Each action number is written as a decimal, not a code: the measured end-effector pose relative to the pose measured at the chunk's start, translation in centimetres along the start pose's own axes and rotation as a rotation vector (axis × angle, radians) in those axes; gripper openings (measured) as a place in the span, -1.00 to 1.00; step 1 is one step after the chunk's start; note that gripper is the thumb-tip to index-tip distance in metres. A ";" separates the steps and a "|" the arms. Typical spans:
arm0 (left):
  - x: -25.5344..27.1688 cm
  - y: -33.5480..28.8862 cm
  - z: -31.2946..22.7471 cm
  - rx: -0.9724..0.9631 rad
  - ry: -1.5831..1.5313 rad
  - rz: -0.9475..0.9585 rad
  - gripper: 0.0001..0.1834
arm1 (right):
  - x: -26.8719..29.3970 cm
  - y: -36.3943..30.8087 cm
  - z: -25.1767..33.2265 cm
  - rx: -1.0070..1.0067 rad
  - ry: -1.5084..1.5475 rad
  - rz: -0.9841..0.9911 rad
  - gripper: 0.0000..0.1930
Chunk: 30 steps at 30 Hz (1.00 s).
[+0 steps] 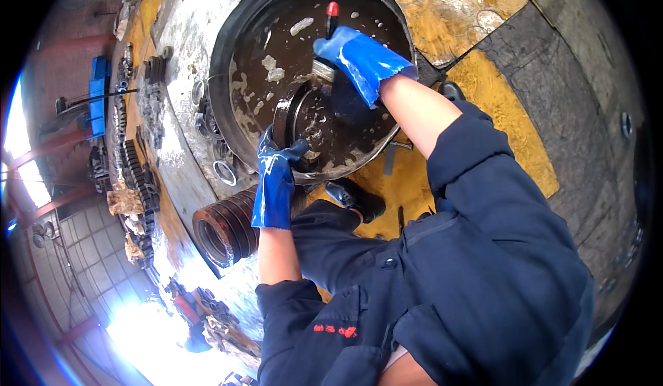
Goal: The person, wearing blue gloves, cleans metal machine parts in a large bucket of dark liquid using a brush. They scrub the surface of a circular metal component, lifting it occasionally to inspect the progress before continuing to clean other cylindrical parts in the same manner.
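Note:
A large round black basin (222,102) holds dark, murky liquid with patches of pale foam. My right hand (356,58), in a blue rubber glove, is closed around a brush (332,20) with a black handle and red tip. Its metal band and bristle end point down at a dark, wet metal ring (284,113) partly in the liquid. My left hand (274,172), gloved the same way, grips the near-left edge of that ring, thumb toward its inner side. The ring's lower part is hidden by the liquid and the glove.
Left of the basin's near side lies a row of rusty ribbed rings (224,227), with a small loose ring (224,172) near it. Chain-like metal parts (135,168) line the far left. My shoe (356,201) rests on yellow flooring (504,102). Bright light glares at lower left.

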<state>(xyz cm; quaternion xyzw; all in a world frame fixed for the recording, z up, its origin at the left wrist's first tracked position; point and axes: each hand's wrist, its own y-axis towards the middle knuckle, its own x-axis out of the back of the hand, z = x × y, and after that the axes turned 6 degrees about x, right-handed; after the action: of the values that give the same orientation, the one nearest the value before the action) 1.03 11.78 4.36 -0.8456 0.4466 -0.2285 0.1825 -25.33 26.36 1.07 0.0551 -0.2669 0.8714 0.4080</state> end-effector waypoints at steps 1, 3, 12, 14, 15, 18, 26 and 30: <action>-0.6 -0.3 -0.4 0.002 -0.009 0.000 -0.37 | -0.8 1.0 -1.7 0.036 -0.042 -0.089 -0.48; -0.8 -0.3 -0.5 -0.024 -0.003 0.003 -0.38 | -2.4 1.3 -3.7 0.091 -0.083 -0.084 -0.51; -0.2 0.6 0.2 0.000 0.029 0.012 -0.41 | -1.9 -0.2 -1.5 0.065 -0.112 -0.101 -0.55; 0.7 0.4 0.8 0.016 0.026 -0.003 -0.37 | -0.4 -2.1 1.8 0.139 0.008 -0.097 -0.56; 0.6 0.5 0.7 0.023 0.019 -0.007 -0.37 | 0.7 -3.2 3.0 0.189 0.079 0.002 -0.56; 0.2 0.7 0.7 0.003 0.004 0.005 -0.35 | 1.4 -5.7 5.7 0.202 0.126 0.123 -0.51; 0.2 0.2 0.0 0.002 -0.037 0.029 -0.38 | -1.9 -8.0 6.6 0.357 0.031 0.183 -0.59; -0.8 -0.5 -0.7 -0.039 0.052 -0.003 -0.39 | -0.1 -3.0 4.3 0.126 -0.005 0.071 -0.56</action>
<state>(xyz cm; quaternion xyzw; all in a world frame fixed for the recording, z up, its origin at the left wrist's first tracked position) 0.56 12.62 5.05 -0.8434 0.4546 -0.2417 0.1539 -23.56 25.68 5.97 0.0731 -0.2144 0.9002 0.3719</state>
